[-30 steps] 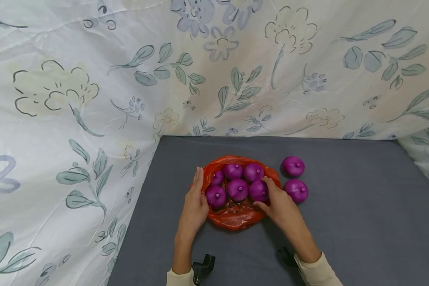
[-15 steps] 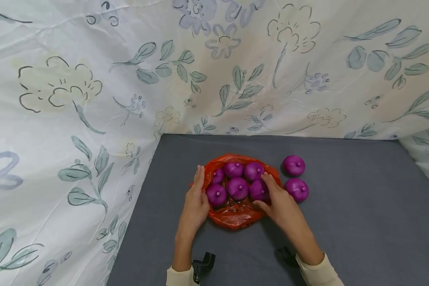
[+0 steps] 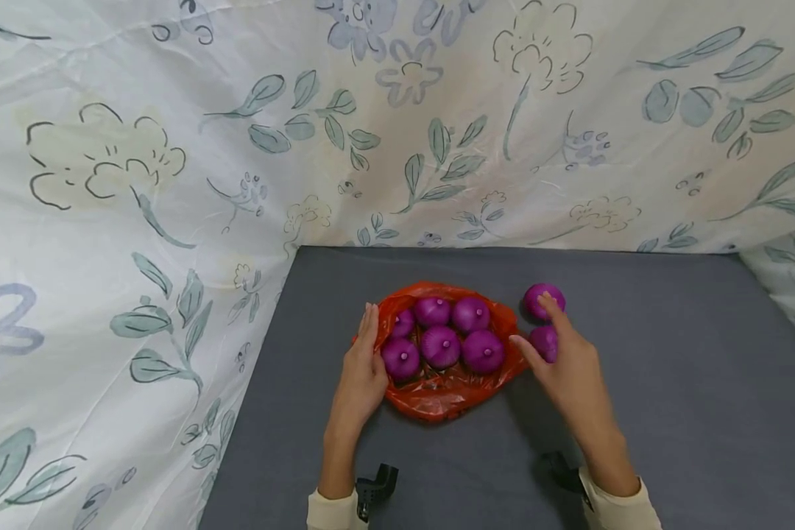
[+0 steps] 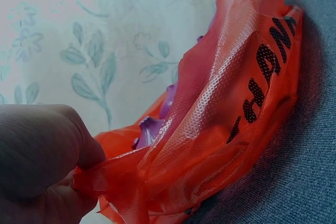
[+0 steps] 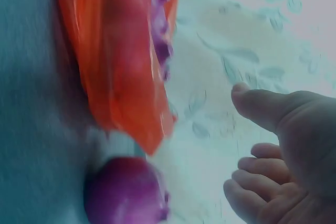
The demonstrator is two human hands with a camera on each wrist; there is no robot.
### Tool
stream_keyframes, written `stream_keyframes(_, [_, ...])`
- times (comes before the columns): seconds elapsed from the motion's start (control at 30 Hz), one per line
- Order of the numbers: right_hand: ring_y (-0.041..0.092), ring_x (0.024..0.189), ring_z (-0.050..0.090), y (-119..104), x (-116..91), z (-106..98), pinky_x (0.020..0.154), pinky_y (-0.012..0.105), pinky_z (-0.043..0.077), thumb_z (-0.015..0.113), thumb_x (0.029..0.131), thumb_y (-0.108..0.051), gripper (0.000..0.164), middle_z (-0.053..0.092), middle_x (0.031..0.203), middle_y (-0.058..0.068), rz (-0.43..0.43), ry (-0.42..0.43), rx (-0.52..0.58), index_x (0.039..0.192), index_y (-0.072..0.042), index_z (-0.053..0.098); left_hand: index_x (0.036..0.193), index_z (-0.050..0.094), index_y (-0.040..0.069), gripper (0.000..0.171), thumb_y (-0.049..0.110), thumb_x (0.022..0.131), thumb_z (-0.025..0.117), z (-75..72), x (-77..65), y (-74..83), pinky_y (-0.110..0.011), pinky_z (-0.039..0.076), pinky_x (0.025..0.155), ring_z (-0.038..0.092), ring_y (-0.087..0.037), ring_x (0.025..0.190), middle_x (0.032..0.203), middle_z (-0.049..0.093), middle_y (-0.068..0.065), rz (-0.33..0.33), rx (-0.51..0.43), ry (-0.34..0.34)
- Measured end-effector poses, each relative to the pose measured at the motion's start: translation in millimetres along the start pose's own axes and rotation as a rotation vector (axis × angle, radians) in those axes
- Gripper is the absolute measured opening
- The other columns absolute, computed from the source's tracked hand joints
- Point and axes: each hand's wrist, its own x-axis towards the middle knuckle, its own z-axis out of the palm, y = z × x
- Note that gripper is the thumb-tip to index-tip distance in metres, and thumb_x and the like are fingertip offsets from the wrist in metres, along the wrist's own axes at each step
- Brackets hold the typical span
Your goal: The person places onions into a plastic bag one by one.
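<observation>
An orange-red plastic bag point(image 3: 437, 405) lies open-mouthed on the dark cloth, with several purple onions point(image 3: 441, 347) inside. My left hand point(image 3: 361, 379) is at its left side; in the left wrist view, thumb and fingers pinch the rim of the bag point(image 4: 220, 135), which bears black lettering. To the right of the bag sit two loose onions: the far one point(image 3: 539, 296) and the near one point(image 3: 542, 341), partly hidden by my right hand point(image 3: 575, 372). That hand hovers with thumb and fingers spread, holding nothing. In the right wrist view an onion point(image 5: 126, 192) shows below the hand point(image 5: 283, 161).
A dark grey cloth point(image 3: 689, 397) covers the table. Behind it and along the left hangs a white floral sheet point(image 3: 411, 140). A black wrist strap mount point(image 3: 377, 486) sits on each wrist.
My right hand has let go of the rightmost onion in the bag and moved right, over the loose onions. The left hand stays at the bag's left side.
</observation>
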Motion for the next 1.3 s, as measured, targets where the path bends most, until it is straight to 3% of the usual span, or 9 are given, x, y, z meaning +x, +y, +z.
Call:
stream_keyframes(0.27, [0.054,0.122,0.063,25,3,-25,0.093,0.069,0.052,0.089,0.087,-0.019,0.085,0.049,0.162,0.012,0.093,0.110,-0.035,0.160,-0.009,0.047,0.170,0.021,0.012,0.078,-0.014,0.100,0.043,1.1,4.4,0.6,-0.044,0.041,0.114,0.012,-0.010,0.161,0.176,0.011,0.008,-0.008,-0.015,-0.004])
stream_keyframes(0.43, [0.053,0.127,0.061,38,1,-35,0.097,0.068,0.050,0.086,0.090,-0.022,0.084,0.043,0.166,0.006,0.150,0.130,-0.039,0.162,-0.011,0.045,0.170,0.020,0.011,0.078,-0.014,0.100,0.042,1.0,6.3,0.7,-0.043,0.030,0.124,0.012,-0.012,0.161,0.176,0.011,0.007,-0.004,-0.011,0.000])
stream_keyframes(0.6, [0.050,0.133,0.057,47,-3,-39,0.102,0.064,0.047,0.084,0.092,-0.029,0.085,0.040,0.168,0.005,0.208,0.102,-0.026,0.164,-0.014,0.041,0.171,0.019,0.016,0.081,-0.014,0.100,0.044,0.8,6.5,0.4,-0.045,0.021,0.127,0.013,-0.010,0.161,0.176,0.013,0.007,0.002,-0.002,0.011])
stream_keyframes(0.87, [0.051,0.136,0.054,59,-12,-34,0.100,0.064,0.046,0.081,0.095,-0.038,0.091,0.038,0.168,0.012,0.274,-0.013,-0.002,0.167,-0.011,0.033,0.170,0.017,0.022,0.085,-0.015,0.099,0.045,1.0,4.1,0.2,-0.044,0.030,0.124,0.013,-0.012,0.161,0.176,0.014,0.009,-0.022,-0.016,0.025])
stream_keyframes(1.3, [0.060,0.132,0.052,69,-16,-8,0.101,0.070,0.046,0.083,0.093,-0.039,0.096,0.041,0.159,0.034,0.254,-0.173,0.015,0.163,0.003,0.033,0.170,0.019,0.021,0.084,-0.014,0.099,0.045,2.4,3.7,-2.9,-0.041,0.022,0.127,0.013,-0.009,0.161,0.176,0.014,0.009,-0.018,-0.032,0.036])
